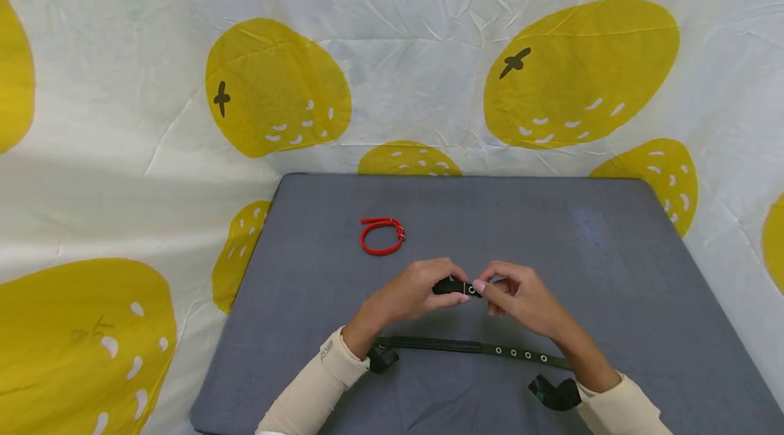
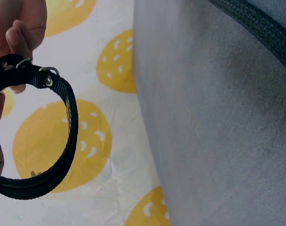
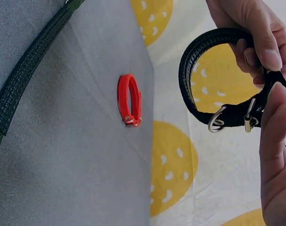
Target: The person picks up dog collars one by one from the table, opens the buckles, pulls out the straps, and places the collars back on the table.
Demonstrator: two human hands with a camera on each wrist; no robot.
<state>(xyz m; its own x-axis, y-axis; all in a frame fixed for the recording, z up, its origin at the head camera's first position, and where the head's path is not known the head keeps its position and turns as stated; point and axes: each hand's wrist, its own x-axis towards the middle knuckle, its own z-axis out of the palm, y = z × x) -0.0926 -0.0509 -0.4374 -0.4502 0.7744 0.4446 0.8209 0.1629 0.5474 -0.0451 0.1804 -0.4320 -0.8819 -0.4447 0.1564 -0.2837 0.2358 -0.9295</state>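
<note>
Both hands hold a black dog collar (image 1: 450,286), buckled into a loop, above the table. My left hand (image 1: 412,293) grips its band between thumb and fingers, the thumb lying along the outside in the right wrist view. My right hand (image 1: 522,297) pinches the strap near an eyelet, close to the buckle (image 3: 248,123). A metal D-ring (image 3: 214,123) hangs beside that buckle. Part of the strap is hidden behind the right hand's fingers. In the left wrist view the round band (image 2: 73,129) stands upright.
A red collar (image 1: 380,252) lies curled on the grey table (image 1: 318,217), beyond the hands. Nearer, a dark green collar (image 1: 429,343) with several eyelets stretches straight under the forearms. Behind the table hangs a white cloth (image 1: 416,67) printed with yellow fruit.
</note>
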